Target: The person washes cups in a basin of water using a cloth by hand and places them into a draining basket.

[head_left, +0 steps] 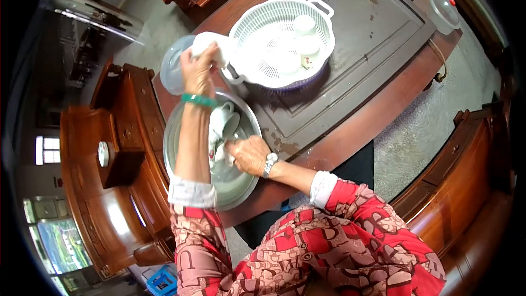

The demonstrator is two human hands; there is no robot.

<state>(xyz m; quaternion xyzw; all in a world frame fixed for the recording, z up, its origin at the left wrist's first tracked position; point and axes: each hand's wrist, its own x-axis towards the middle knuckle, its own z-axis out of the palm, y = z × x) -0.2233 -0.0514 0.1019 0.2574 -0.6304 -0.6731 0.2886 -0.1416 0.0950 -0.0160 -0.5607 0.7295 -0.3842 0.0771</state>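
Stretched out toward the white basket's left rim, my left hand [200, 68] is closed around a white cup [211, 45]. My right hand [250, 154] is over the metal basin [257, 123], its fingers closed on a whitish cloth [221, 155]; the fingertips are partly hidden. White cups [223, 120] lie in the cloudy water beside it. The white plastic basket [282, 6] holds several white cups [305, 24], at least one with a small printed pattern.
A clear plastic container [173, 71] stands behind the basin at the table's left end. Another clear container with a red knob [444, 13] is at the far right corner. The dark table panel [350, 60] has wet patches. Wooden seats [460, 181] surround the table.
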